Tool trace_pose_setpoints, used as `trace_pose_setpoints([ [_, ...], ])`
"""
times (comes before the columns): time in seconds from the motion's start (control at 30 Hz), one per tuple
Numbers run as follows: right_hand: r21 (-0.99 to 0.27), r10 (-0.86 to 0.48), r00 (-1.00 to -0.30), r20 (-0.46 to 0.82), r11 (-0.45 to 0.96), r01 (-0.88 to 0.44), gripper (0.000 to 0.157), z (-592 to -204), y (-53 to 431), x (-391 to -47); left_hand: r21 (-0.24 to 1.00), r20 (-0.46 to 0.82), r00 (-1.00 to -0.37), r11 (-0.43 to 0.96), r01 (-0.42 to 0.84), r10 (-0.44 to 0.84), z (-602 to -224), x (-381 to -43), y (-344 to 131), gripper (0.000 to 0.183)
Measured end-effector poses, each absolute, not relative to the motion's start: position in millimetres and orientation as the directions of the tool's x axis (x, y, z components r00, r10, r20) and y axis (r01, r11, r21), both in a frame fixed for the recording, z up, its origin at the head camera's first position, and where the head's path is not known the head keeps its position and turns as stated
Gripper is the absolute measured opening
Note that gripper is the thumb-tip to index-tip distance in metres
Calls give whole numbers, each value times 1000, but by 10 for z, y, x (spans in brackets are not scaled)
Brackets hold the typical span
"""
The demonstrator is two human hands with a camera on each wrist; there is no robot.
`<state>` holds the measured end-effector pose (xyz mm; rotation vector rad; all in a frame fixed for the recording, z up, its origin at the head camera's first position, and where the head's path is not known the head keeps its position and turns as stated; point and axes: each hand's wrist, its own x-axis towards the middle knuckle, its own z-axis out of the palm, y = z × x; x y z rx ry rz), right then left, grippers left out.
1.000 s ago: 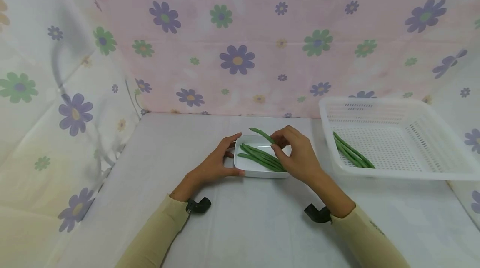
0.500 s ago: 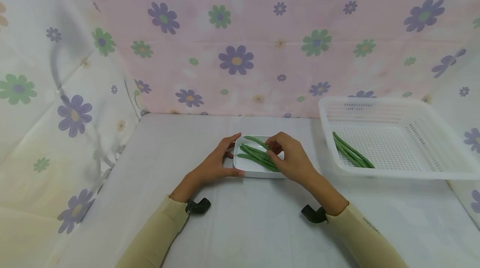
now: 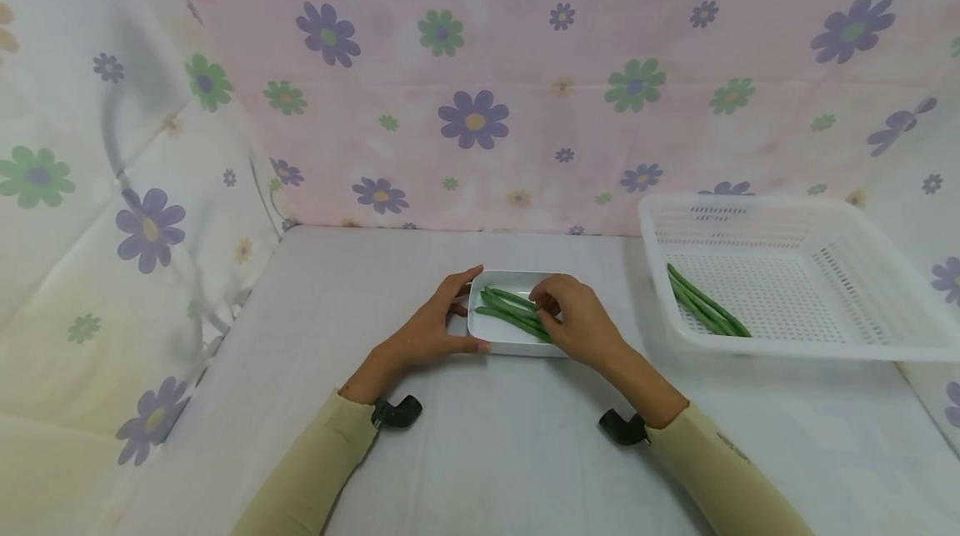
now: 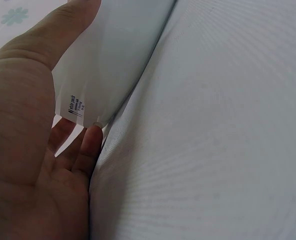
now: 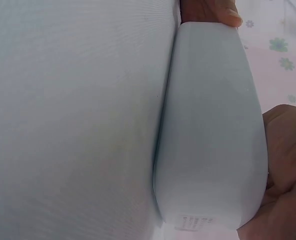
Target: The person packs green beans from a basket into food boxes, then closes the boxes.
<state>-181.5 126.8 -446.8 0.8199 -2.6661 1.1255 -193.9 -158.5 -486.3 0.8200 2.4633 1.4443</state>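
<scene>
Head view: the right hand (image 3: 581, 321) has lowered 1 bean (image 3: 512, 298) into the dish (image 3: 517, 348), adding to the bunch (image 3: 512, 319); its fingers are bent, their hold unclear. The left hand (image 3: 426, 329) grips the dish.

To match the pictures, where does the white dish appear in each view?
Head: dish slightly below and right of centre.
Left wrist: dish at upper left.
Right wrist: dish right of centre, filling most of the height.
Shared landmark: the left hand, gripping one end.
</scene>
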Motion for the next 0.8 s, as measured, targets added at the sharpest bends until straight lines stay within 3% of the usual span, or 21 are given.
trace_pose_setpoints([
  [0.43,-602,-454,-838,304,590,-538,16,-4414,1289,-1787,840,105,-840,405,362,532,-4864,-1937,-1600,121],
  [0.8,-553,-415,-812,409,595,-583,14,-3940,1470,-1617,834,114,-837,406,373,535,-4858,-1933,-1600,121],
])
